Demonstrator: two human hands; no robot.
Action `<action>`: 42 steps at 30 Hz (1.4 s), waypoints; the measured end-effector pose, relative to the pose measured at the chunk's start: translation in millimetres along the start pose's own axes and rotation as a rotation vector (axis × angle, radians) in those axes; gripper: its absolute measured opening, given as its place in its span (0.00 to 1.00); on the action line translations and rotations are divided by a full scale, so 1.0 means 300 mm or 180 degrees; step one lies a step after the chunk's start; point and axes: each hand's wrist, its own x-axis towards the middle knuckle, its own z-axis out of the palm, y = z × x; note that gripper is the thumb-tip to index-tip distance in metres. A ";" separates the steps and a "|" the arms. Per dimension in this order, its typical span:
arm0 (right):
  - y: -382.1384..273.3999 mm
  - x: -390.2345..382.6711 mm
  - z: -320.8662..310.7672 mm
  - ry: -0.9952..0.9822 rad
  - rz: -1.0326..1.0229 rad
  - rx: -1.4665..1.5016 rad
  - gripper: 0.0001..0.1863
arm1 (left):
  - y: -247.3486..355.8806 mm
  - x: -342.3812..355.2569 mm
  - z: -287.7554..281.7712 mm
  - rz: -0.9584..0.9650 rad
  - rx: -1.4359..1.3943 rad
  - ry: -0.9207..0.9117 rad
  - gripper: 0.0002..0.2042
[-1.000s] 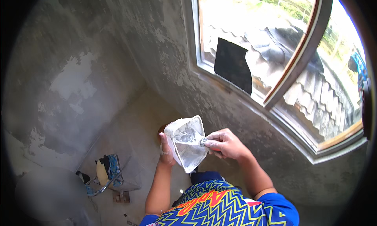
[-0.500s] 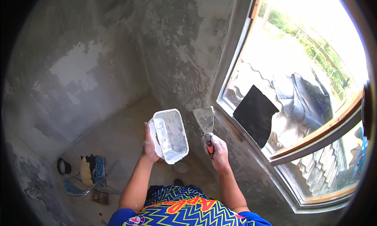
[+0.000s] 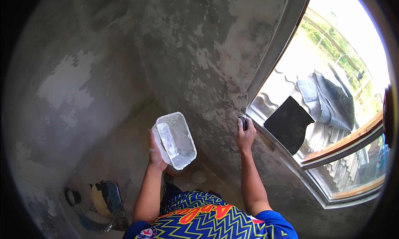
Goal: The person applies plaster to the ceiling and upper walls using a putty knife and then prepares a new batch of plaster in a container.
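Note:
My left hand (image 3: pixel 155 152) holds a white, putty-smeared rectangular plastic tub (image 3: pixel 186 145), with some pale paste inside it. My right hand (image 3: pixel 245 133) is closed on a putty knife (image 3: pixel 239 102), whose blade is on or very close to the mottled grey plastered wall (image 3: pixel 208 60) beside the window frame (image 3: pixel 272 52). Much of the knife's handle is hidden by my fingers. A black panel (image 3: pixel 286 125) stands at the lower part of the window, just right of my right hand.
A chair (image 3: pixel 104 203) with torn blue and black covering and a dark bucket (image 3: pixel 71 196) are on the floor (image 3: pixel 124 156) at lower left. A second wall (image 3: pixel 66 89) meets this one at a corner. Outside the window are corrugated roofing sheets (image 3: pixel 286 83) and greenery.
A second ago the knife was inside the tub. My right hand has since drawn it out and raised it up and right to the wall by the window frame. The view has turned.

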 end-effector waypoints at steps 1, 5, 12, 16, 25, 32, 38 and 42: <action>-0.011 0.028 0.023 0.0132 -0.0164 0.0053 0.14 | 0.025 0.031 -0.017 0.0082 -0.0004 0.0014 0.46; 0.021 0.127 0.072 0.0539 0.0232 -0.0073 0.16 | 0.136 0.135 -0.071 0.0031 0.0068 -0.0074 0.44; 0.101 -0.086 0.195 0.1164 0.0821 -0.0379 0.24 | 0.251 0.260 -0.205 -0.0130 -0.0396 -0.0206 0.41; 0.017 -0.192 0.230 0.1318 0.1455 -0.0119 0.23 | 0.309 0.301 -0.266 -0.0159 -0.0319 -0.0011 0.40; -0.158 0.142 0.249 0.0712 0.1278 -0.0883 0.27 | 0.348 0.446 -0.213 -0.0604 0.0050 -0.0185 0.41; 0.090 -0.238 0.318 0.0881 0.2564 -0.0040 0.29 | 0.296 0.438 -0.223 -0.0864 0.0050 -0.0490 0.43; -0.118 -0.274 0.316 0.0752 0.2752 0.0547 0.25 | 0.230 0.422 -0.351 -0.1141 -0.0160 -0.0286 0.41; -0.338 -0.261 0.291 -0.0043 0.2763 0.1223 0.21 | 0.138 0.452 -0.387 -0.1441 -0.0364 -0.0122 0.41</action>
